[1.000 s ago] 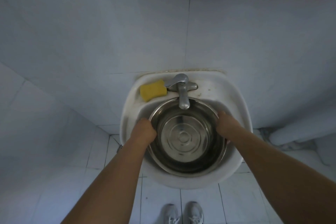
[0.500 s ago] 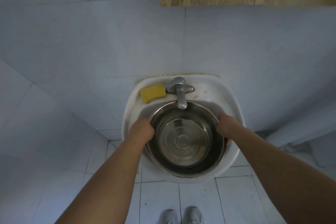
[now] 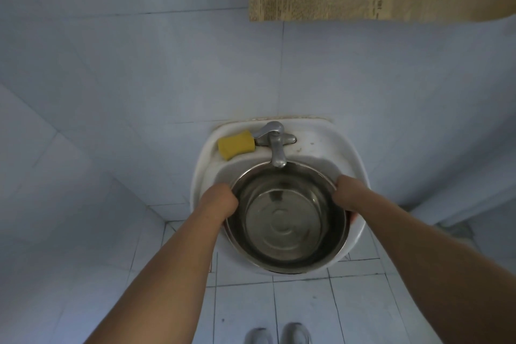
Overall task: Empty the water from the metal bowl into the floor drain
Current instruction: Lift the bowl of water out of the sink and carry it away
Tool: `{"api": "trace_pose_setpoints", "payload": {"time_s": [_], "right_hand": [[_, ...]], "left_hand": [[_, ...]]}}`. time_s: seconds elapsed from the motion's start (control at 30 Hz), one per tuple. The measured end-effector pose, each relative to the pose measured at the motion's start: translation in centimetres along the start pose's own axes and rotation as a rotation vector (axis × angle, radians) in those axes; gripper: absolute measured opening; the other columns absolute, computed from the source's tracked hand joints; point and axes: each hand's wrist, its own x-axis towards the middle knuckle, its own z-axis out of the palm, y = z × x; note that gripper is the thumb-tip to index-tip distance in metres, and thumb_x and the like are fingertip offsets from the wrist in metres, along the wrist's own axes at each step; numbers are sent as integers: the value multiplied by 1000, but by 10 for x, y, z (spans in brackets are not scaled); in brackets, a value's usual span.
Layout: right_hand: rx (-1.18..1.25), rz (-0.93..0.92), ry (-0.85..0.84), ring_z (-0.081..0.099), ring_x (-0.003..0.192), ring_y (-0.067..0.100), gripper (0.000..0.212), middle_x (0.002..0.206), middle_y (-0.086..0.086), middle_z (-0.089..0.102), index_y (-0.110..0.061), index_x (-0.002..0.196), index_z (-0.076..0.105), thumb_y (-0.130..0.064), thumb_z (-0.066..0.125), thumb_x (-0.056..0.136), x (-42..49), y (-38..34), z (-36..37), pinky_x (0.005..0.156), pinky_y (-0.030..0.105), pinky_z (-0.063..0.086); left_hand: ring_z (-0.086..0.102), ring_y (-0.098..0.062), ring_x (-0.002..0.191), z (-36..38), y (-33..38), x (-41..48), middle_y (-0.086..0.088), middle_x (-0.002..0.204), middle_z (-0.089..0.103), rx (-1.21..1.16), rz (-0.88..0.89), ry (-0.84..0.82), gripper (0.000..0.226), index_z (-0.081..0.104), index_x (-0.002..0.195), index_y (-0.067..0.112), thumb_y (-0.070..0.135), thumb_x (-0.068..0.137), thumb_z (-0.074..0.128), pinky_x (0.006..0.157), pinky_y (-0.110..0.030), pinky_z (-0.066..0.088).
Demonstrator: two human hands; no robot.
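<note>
Left hand (image 3: 220, 200) and right hand (image 3: 349, 194) were both bare, same with the forearms (image 3: 167, 274), and down below was a pair of light grey sneakers (image 3: 296, 334), just the toes showing.

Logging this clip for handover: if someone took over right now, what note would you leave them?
Left hand grips the bowl's left rim; right hand grips its right rim.
Bowl is at the sink below the tap, its near edge over the sink's front rim; sponge beside the tap.
Done: both hands have hold.
Left: lift it out level, carry it to the floor drain, not in view, and tip it out.
</note>
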Motion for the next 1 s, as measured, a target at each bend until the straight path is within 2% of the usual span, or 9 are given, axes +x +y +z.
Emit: {"api": "trace_pose_setpoints", "payload": {"time_s": [0.1, 0.3, 0.4, 0.5, 0.6, 0.7, 0.8, 0.93, 1.0], "right_hand": [[-17, 2, -16, 51, 85, 23, 21, 92, 6, 54, -10, 107, 56, -14, 53, 86, -2, 2, 3, 82, 32, 45], [-29, -22, -8, 50, 84, 24, 9, 89, 5, 52, -15, 93, 47, -15, 53, 86, -6, 2, 6, 85, 34, 46], [-28, -19, -12, 50, 84, 24, 11, 91, 6, 52, -14, 97, 49, -15, 53, 87, -9, 3, 8, 85, 34, 46], [-12, -3, -18, 55, 89, 28, 19, 103, 13, 59, -10, 105, 53, -14, 53, 87, -13, 4, 9, 83, 33, 46], [5, 9, -15, 58, 103, 31, 31, 114, 16, 60, -6, 117, 53, -15, 52, 87, -20, 6, 10, 86, 34, 47], [16, 21, -5, 58, 107, 32, 35, 117, 17, 60, -5, 120, 52, -16, 51, 88, -27, 9, 11, 91, 38, 47], [50, 40, 16, 59, 104, 31, 33, 115, 16, 61, -5, 120, 53, -17, 51, 89, -35, 14, 12, 85, 37, 46], [103, 96, 21, 59, 84, 24, 30, 103, 12, 62, -6, 115, 54, -20, 53, 89, -50, 29, 14, 69, 30, 46], [144, 129, 36, 60, 75, 21, 29, 97, 10, 60, -7, 113, 55, -22, 53, 88, -56, 39, 15, 57, 25, 45]], "left_hand": [[53, -25, 67, 1, -2, -3, -10, 76, 54, -24, -9, -33, 8, 57, 89, 6, 7, 87, 50, 68, -36, 51], [54, -26, 61, 2, -7, -10, -11, 72, 51, -67, -27, -74, 3, 53, 87, 7, 7, 87, 50, 48, -34, 48], [62, -34, 74, 1, -8, -14, -15, 76, 55, -99, -24, -87, 6, 55, 90, 6, 6, 86, 50, 63, -41, 59], [64, -38, 94, 3, -13, -16, -22, 100, 63, -92, -3, -67, 26, 62, 108, 0, 7, 86, 50, 81, -39, 57], [65, -36, 98, 5, -17, -20, -23, 110, 65, -88, 3, -60, 31, 63, 111, -2, 8, 85, 49, 82, -36, 56], [69, -38, 84, 4, -17, -25, -25, 95, 68, -140, -23, -116, 21, 64, 97, -2, 6, 85, 49, 76, -42, 60], [69, -33, 66, 2, -14, -29, -20, 71, 64, -166, -43, -118, 13, 61, 82, 0, 6, 84, 49, 62, -39, 61], [67, -30, 58, 5, -6, -31, -17, 72, 65, -150, -9, -83, 9, 61, 79, 4, 11, 82, 56, 40, -28, 53], [66, -30, 60, 8, -1, -31, -15, 74, 66, -154, 34, -48, 12, 62, 82, 6, 17, 78, 58, 42, -25, 52]]}}
